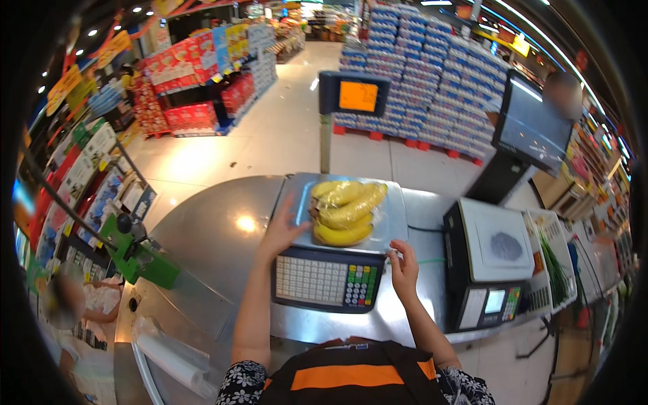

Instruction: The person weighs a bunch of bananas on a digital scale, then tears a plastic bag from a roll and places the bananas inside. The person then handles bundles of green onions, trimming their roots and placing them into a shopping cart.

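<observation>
A bunch of yellow bananas [349,210] in a clear plastic bag lies on the metal pan [397,233] of a weighing scale. My left hand [282,231] is at the pan's left edge, fingers spread and slightly blurred, close beside the bananas and not gripping them. Near the pan's front right corner is my right hand [403,268], with its fingers loosely bent and apart and nothing visible in them. Below the pan sits the scale's keypad [324,280], between my two forearms. An orange-lit display [358,96] rises on a post behind the scale.
The scale stands on a steel counter [209,223]. A second scale with a printer [489,250] is to the right, beside a white basket of green stalks [552,263]. At left are a green bag sealer [138,253] and a clear plastic bag roll [172,361]. People stand at both sides.
</observation>
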The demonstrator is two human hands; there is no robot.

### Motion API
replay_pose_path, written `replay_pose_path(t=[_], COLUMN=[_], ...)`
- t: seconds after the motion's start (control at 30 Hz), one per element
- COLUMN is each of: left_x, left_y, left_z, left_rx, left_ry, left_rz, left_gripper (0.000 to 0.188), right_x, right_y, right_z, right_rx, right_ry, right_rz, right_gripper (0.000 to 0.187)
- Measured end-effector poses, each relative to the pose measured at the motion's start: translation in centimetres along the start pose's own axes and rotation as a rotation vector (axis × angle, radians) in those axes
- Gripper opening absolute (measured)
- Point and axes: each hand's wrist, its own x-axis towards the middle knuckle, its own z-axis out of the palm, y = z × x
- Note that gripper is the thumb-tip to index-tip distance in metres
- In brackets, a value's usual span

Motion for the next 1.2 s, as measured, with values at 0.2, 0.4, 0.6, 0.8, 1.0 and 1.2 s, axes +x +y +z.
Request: replay_pose_path(t=[0.2, 0.4, 0.6, 0.8, 1.0, 1.2], left_x=[-10.4, -20.3, -25.3, -25.2, -23.2, -22.2], left_y=[-6.6, -7.8, -7.5, -3.9, -2.8, -3.3], left_z=[-2.5, -1.6, 0.6, 1.3, -0.6, -3.1], left_rx=[-0.186, -0.091, -0.013, 0.397, 0.61, 0.574], left_ry=[0.486, 0.546, 0.561, 0.33, 0.097, -0.022], left_rz=[0.057, -0.144, -0.149, -0.007, 0.203, 0.236], left_gripper=[0.037, 0.028, 0.024, 0.023, 0.022, 0.02], right_x=[-9.2, -10.5, -11.1, -11.2, -11.4, -11.6], right_y=[5.4, 3.9, 4.1, 2.6, 1.1, 2.3], right_z=[-1.3, 2.3, 4.3, 4.7, 5.8, 6.3], right_rx=[0.131, 0.105, -0.085, -0.233, -0.281, -0.203], right_ry=[-0.03, -0.205, -0.099, -0.06, -0.037, 0.054], right_rz=[0.473, 0.463, 0.376, 0.323, 0.299, 0.349], right_gripper=[0.036, 0.073, 0.08, 0.093, 0.105, 0.097])
